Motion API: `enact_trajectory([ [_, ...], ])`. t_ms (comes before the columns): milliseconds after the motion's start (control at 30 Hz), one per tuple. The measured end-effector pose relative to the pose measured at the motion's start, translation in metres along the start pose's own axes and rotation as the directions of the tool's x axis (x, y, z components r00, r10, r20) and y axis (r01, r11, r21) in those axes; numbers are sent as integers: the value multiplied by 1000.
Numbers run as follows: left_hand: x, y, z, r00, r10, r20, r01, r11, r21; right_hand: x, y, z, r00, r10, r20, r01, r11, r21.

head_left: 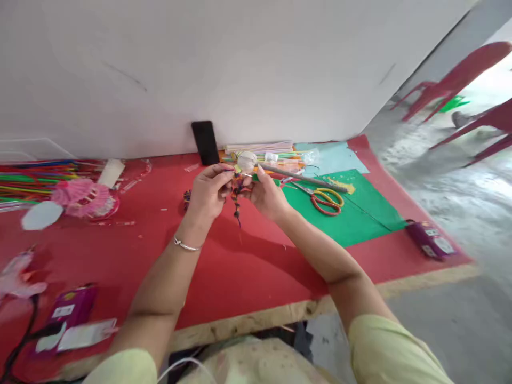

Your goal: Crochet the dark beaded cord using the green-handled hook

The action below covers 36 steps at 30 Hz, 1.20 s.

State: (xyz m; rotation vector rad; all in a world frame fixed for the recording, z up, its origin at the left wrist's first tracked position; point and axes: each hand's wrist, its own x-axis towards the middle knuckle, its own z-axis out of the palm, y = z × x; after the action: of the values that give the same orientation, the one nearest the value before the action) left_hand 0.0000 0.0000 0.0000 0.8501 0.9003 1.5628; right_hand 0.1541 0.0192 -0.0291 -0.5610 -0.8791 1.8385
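My left hand (210, 192) pinches the top of a dark, knobbly strand (237, 197) flecked with orange and purple, which dangles with a thin tail. Close beside it, my right hand (267, 194) is closed on a small green-handled tool (256, 177); its thin metal shaft points at the top of the strand. The tool's exact kind is too small to tell. Some right fingers are hidden behind the strand. Part of another dark, multicoloured piece (186, 199) shows left of my left hand. Just beyond my hands sits a whitish round ball (246, 159).
Scissors (327, 201) with red and yellow handles lie on a green sheet (360, 218), near a grey rod (308, 177). A black phone (205, 143) leans on the wall. Coloured sticks (36, 178), a pink frilly piece (84, 197) and purple boxes (430, 240) are on the red table (240, 288).
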Motion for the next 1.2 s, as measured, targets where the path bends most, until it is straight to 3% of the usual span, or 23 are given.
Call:
enact_trajectory([
  [267,3,-4,-1,996,94,-1,-94,995,25,0,-2,4,998,-6,-68,8,1000,21],
  [867,7,-18,-8,941,337,-13,-329,927,180,2,1,2,996,-58,-71,62,997,55],
  [1200,8,-20,-9,943,334,0,-329,929,172,1,-1,2,997,-58,-59,61,996,59],
])
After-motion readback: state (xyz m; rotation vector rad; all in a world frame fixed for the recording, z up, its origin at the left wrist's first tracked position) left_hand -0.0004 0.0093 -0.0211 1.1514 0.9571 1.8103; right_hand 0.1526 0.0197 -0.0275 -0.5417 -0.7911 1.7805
